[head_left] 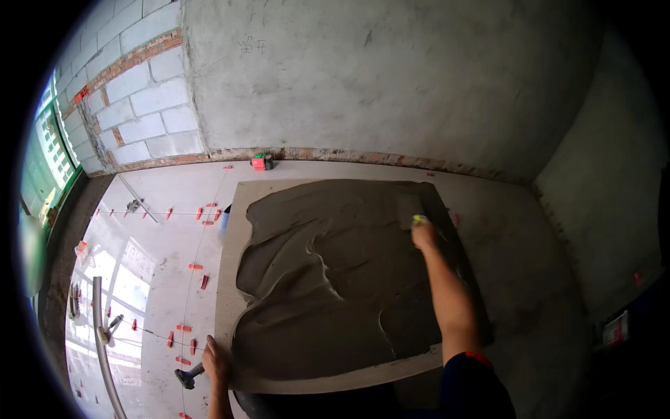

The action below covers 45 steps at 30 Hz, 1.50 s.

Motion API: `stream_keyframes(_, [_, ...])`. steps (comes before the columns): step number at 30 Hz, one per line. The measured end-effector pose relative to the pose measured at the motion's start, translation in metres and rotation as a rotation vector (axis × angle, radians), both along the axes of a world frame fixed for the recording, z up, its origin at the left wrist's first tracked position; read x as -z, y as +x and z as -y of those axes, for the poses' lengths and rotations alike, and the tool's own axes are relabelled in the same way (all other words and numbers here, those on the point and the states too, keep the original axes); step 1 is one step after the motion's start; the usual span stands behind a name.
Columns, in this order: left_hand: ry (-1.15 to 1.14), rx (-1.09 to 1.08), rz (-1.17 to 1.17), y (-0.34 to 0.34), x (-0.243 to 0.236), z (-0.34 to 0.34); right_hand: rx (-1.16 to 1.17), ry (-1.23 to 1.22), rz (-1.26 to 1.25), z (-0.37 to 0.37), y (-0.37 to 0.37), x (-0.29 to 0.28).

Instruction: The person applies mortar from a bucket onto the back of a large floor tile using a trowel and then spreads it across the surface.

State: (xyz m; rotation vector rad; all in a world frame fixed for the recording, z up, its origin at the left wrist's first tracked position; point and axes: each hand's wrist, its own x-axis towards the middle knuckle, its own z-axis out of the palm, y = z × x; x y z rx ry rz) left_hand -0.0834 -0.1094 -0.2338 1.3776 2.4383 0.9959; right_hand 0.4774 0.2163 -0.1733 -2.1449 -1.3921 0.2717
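A big tile [230, 279] lies back side up on the floor, most of it covered with wet grey mortar [328, 272]. My right hand [423, 234] reaches far across it and is closed on a trowel with a green-tipped handle [413, 209], its blade resting on the mortar near the far right corner. My left hand [215, 357] rests on the tile's near left edge, fingers spread, holding nothing. A dark rubber mallet [188, 377] lies on the floor just left of that hand.
Glossy white laid tiles [160, 244] with several red levelling clips [195, 266] fill the floor to the left. A red laser level [262, 162] stands by the far grey wall. A bent metal pipe [101, 335] lies at lower left. A window is at far left.
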Motion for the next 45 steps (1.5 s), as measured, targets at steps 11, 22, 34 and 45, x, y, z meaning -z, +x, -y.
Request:
stream_keyframes(11, [-0.239,-0.042,0.082,-0.003,-0.012,-0.005,-0.15,-0.164,-0.947,0.025,-0.035,-0.013])
stream_keyframes(22, [-0.175,-0.165,0.323,-0.01,-0.018,0.009,-0.88,-0.68,-0.772,0.159,-0.273,-0.044])
stream_keyframes(34, [-0.141,-0.2,0.361,-0.009,-0.016,0.011,-1.385,0.056,0.665,0.147,-0.256,-0.06])
stream_keyframes(45, [-0.124,-0.23,0.17,-0.009,-0.016,0.005,-0.744,-0.067,0.316,-0.021,-0.354,-0.027])
